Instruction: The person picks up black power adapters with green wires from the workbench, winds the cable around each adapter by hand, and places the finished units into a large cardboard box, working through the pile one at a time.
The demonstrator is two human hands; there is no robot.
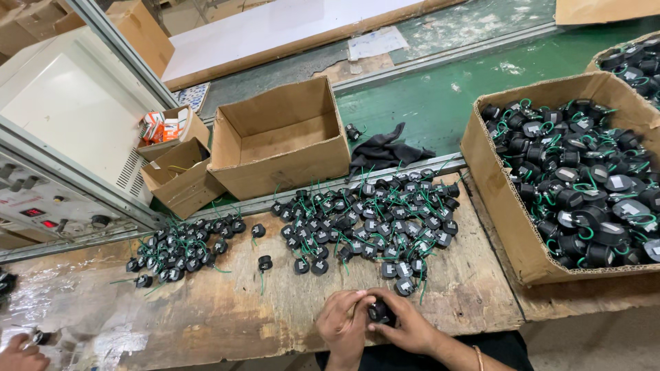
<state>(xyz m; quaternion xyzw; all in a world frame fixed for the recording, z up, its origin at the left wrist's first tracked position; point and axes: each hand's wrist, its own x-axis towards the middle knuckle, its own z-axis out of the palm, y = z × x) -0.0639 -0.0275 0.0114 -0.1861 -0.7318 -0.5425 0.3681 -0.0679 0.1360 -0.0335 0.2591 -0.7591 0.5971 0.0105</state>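
At the far left corner of the wooden workbench (206,309), another person's hand (20,354) is resting near the front edge. Just right of it, a small heap of black round parts with green wires (180,249) is lying near the back edge, below the grey control cabinet (62,199). Behind the bench's back edge, two small cardboard boxes (175,172) and a larger open, empty cardboard box (282,137) are sitting on the green belt (426,103). A bigger heap of the same parts (371,220) is spreading across the bench's middle, with a dark cloth (385,151) lying behind it. At the front edge, the person's left hand (342,324) and right hand (409,326) are meeting, both curling closed around one black part (380,312) held between their fingers. At the right edge, a big carton full of parts (522,233) is standing.
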